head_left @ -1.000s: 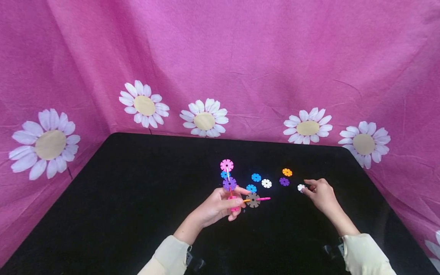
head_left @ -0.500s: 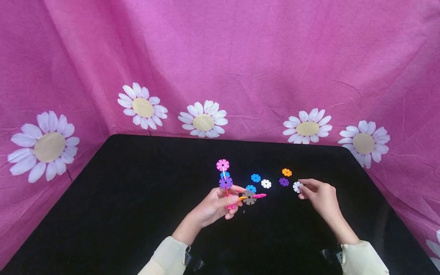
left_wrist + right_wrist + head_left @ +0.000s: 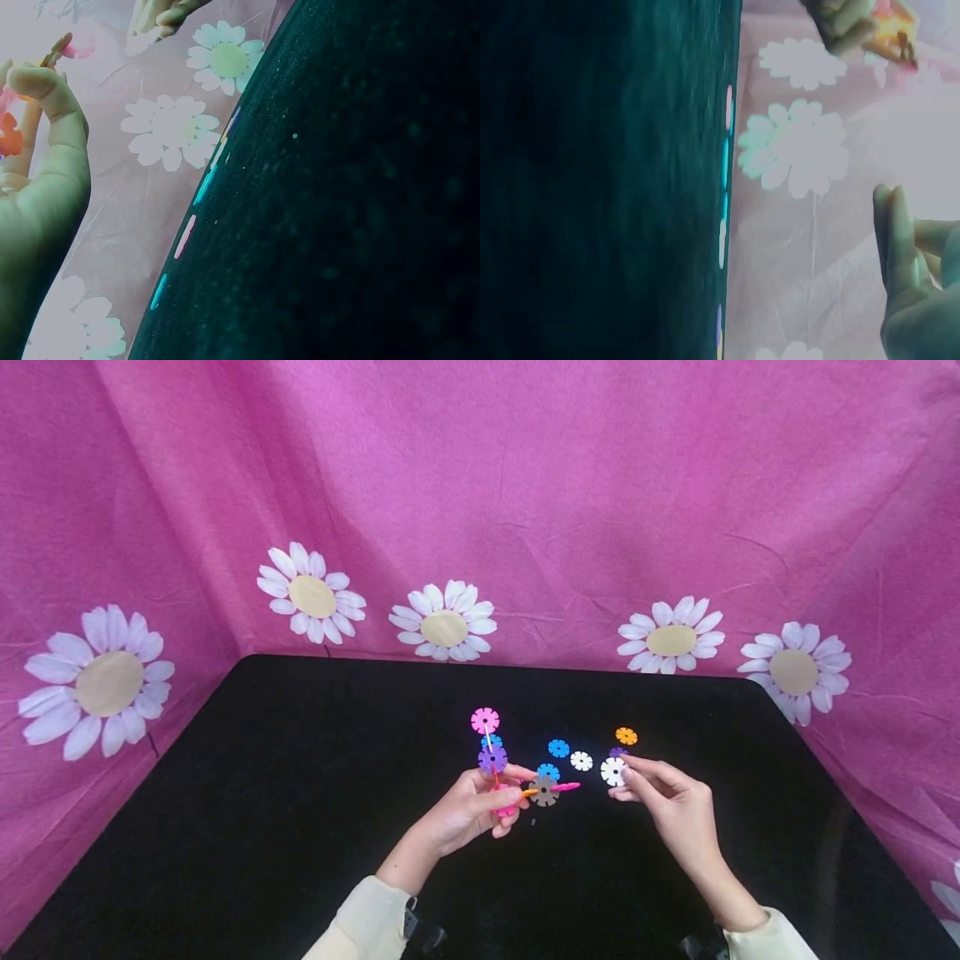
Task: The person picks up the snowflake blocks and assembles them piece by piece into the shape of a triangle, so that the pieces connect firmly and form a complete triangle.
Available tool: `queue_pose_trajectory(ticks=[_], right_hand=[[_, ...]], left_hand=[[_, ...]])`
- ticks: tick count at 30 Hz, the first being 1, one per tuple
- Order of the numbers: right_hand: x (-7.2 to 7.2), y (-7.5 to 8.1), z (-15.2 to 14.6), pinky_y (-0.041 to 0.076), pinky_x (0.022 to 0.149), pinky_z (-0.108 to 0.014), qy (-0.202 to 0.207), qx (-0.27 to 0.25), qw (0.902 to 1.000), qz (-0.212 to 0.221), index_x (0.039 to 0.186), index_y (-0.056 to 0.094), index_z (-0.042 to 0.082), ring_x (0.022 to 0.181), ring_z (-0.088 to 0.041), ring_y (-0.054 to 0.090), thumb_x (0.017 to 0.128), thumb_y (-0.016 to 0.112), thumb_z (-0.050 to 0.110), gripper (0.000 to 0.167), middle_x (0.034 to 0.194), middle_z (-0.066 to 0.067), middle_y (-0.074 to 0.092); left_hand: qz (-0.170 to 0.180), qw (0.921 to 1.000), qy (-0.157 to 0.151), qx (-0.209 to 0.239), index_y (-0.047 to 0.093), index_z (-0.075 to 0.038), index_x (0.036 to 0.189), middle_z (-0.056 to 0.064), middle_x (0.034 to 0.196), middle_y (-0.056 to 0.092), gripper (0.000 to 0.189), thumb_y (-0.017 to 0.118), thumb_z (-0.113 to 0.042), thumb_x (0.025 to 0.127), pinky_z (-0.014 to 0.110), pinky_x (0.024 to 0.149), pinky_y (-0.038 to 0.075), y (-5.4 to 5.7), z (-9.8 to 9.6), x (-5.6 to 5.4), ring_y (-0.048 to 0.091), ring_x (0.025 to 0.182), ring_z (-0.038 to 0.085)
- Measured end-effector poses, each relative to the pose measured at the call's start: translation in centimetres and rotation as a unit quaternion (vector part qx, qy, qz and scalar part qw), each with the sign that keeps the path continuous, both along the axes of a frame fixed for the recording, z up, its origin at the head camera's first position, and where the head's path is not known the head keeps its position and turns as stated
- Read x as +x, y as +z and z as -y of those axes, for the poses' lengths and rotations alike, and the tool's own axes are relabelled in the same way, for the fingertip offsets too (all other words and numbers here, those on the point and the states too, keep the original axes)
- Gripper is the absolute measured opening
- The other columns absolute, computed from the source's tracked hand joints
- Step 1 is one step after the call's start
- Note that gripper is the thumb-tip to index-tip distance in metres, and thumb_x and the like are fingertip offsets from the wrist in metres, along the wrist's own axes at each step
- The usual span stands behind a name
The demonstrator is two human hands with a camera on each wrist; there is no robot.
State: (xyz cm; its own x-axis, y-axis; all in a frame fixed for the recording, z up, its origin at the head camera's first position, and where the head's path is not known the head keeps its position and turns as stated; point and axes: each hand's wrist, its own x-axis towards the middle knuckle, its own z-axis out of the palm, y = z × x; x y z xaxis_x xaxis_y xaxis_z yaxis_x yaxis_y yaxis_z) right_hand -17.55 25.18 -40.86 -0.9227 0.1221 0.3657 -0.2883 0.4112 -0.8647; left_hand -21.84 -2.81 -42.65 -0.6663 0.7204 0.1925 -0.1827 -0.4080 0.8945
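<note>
In the head view my left hand (image 3: 461, 806) grips a chain of interlocking notched plastic discs. Its upper arm carries a pink disc (image 3: 485, 720), an edge-on white one and a purple disc (image 3: 492, 758); fingers partly cover the pink and orange pieces below. A grey-brown disc (image 3: 543, 791) with an edge-on pink disc (image 3: 566, 787) sticks out to the right. Between thumb and fingers, my right hand (image 3: 675, 806) pinches a white notched disc (image 3: 612, 772), held up facing the camera. In the right wrist view the fingers (image 3: 901, 240) mostly hide that disc.
Loose discs lie on the black table (image 3: 300, 793): blue ones (image 3: 558, 748) in the middle, a white disc (image 3: 581, 761), an orange disc (image 3: 626, 736), and a purple disc (image 3: 618, 752) partly behind the right hand. A pink flowered cloth (image 3: 555, 510) stands behind the table.
My right hand has lifted the white disc from the table and brought it left, towards the chain. The left hand with the chain has shifted slightly left.
</note>
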Motion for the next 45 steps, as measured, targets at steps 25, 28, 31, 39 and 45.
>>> queue_pose_trajectory(ticks=[25,28,31,39,45], right_hand=[[1.8,0.7,3.1,0.055,0.083,-0.016,0.025,-0.049,0.9966,0.061,0.115,0.068,-0.004,0.077,-0.009,0.075,0.091,0.069,0.016,0.032,0.092,0.016,0.075],[1.8,0.5,3.0,0.054,0.084,-0.016,0.031,-0.053,0.9954,0.074,0.116,0.067,-0.005,0.076,-0.010,0.075,0.091,0.069,0.018,0.034,0.091,0.019,0.075],[1.7,0.3,2.9,0.054,0.086,-0.016,0.042,-0.066,0.9935,0.083,0.116,0.067,-0.006,0.075,-0.011,0.075,0.091,0.069,0.017,0.034,0.092,0.018,0.075],[1.8,0.4,3.2,0.056,0.084,-0.018,0.043,-0.100,0.9891,0.099,0.113,0.067,-0.009,0.072,-0.014,0.074,0.090,0.070,0.015,0.033,0.096,0.015,0.075],[2.0,0.4,3.5,0.055,0.085,-0.018,0.043,-0.104,0.9896,0.090,0.112,0.067,-0.009,0.071,-0.014,0.074,0.090,0.069,0.012,0.031,0.098,0.013,0.076]], left_hand=[[0.001,0.9979,0.024,-0.060,0.051,0.007,0.129,-0.005,0.085,0.065,0.044,0.062,-0.018,0.095,0.015,0.058,0.048,-0.2,-0.1,0.0,0.058,0.059,0.004],[-0.006,0.9968,0.028,-0.075,0.048,0.011,0.130,-0.005,0.081,0.064,0.049,0.064,-0.019,0.094,0.016,0.059,0.048,-0.2,-0.1,0.0,0.058,0.058,0.004],[-0.016,0.9957,0.032,-0.086,0.049,0.012,0.129,-0.005,0.077,0.063,0.049,0.064,-0.019,0.094,0.016,0.058,0.048,-0.1,-0.1,0.0,0.057,0.056,0.004],[-0.070,0.9920,0.042,-0.096,0.052,0.013,0.128,-0.006,0.071,0.063,0.042,0.061,-0.012,0.095,0.017,0.059,0.049,-0.3,-0.2,0.2,0.058,0.057,0.004],[-0.074,0.9918,0.042,-0.095,0.053,0.014,0.127,-0.006,0.070,0.063,0.041,0.061,-0.011,0.095,0.016,0.059,0.049,-0.1,-0.1,0.1,0.058,0.057,0.004]])
